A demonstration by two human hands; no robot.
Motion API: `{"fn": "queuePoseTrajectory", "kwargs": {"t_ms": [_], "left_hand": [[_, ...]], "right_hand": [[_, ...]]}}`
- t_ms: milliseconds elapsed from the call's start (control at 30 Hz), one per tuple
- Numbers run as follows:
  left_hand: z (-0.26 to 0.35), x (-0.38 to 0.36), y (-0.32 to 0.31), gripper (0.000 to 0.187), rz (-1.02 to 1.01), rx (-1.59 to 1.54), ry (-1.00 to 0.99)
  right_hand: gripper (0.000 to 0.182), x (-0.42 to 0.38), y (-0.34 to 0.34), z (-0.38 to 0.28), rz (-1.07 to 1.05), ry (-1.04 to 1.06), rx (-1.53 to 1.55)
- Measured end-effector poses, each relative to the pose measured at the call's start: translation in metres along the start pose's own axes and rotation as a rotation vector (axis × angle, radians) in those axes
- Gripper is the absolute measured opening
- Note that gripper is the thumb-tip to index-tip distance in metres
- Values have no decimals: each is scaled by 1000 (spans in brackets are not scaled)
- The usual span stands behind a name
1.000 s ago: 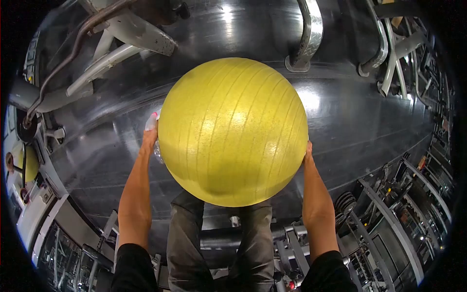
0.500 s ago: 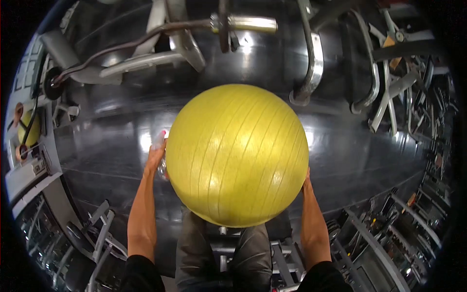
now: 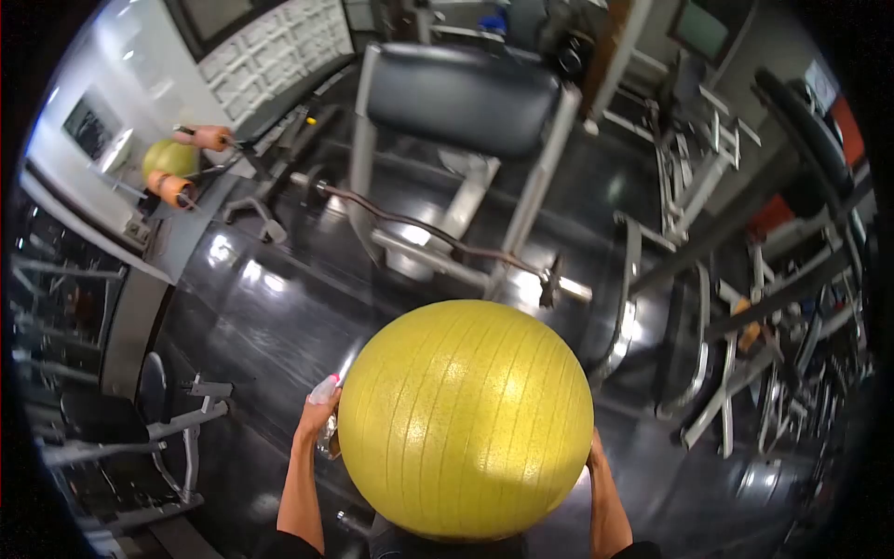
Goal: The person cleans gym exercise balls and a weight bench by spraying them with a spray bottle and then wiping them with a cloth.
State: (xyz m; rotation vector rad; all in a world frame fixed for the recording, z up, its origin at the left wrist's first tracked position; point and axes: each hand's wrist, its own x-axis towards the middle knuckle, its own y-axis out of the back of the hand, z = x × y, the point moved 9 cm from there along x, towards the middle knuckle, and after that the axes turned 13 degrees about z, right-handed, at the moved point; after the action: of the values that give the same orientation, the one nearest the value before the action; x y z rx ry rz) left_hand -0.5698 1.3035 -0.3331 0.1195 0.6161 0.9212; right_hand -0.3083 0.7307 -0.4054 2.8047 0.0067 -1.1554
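Observation:
A large yellow exercise ball (image 3: 466, 419) with ribbed lines fills the lower middle of the view, held out in front of my body. My left hand (image 3: 318, 415) grips its left side, fingers partly hidden behind it. In that same hand is a clear, shiny object with a whitish top and pink tip (image 3: 325, 388); it looks like a small plastic bottle, but its kind is not certain. Against the ball's right side presses my right hand (image 3: 596, 453), most of its fingers out of sight.
Ahead stands a bench with a black pad (image 3: 461, 98) and a bent barbell (image 3: 419, 224) across its front. Weight machines (image 3: 726, 345) crowd the right. At left are another yellow ball (image 3: 169, 160), orange foam rollers (image 3: 171, 189) and a grey-framed machine (image 3: 191, 419). The floor (image 3: 270, 326) is dark and glossy.
My view has tilted up, bringing the bench and far wall into sight. The ball and both hands now appear lower in view, and both hands still hold the ball.

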Motion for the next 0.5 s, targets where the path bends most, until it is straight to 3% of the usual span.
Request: {"fn": "queuePoseTrajectory", "kwargs": {"t_ms": [100,200,300,500], "left_hand": [[46,-19,63,37,205,16,-140],[71,-33,125,34,278,-89,-125],[85,-41,182,33,386,-163,-115],[106,-59,287,28,570,-201,-180]], "right_hand": [[55,-25,-57,-58,-114,85,-55],[57,-27,-114,-86,-228,86,-130],[61,-43,-180,-135,-295,303,-242],[58,-88,-313,-187,-400,402,-410]]}}
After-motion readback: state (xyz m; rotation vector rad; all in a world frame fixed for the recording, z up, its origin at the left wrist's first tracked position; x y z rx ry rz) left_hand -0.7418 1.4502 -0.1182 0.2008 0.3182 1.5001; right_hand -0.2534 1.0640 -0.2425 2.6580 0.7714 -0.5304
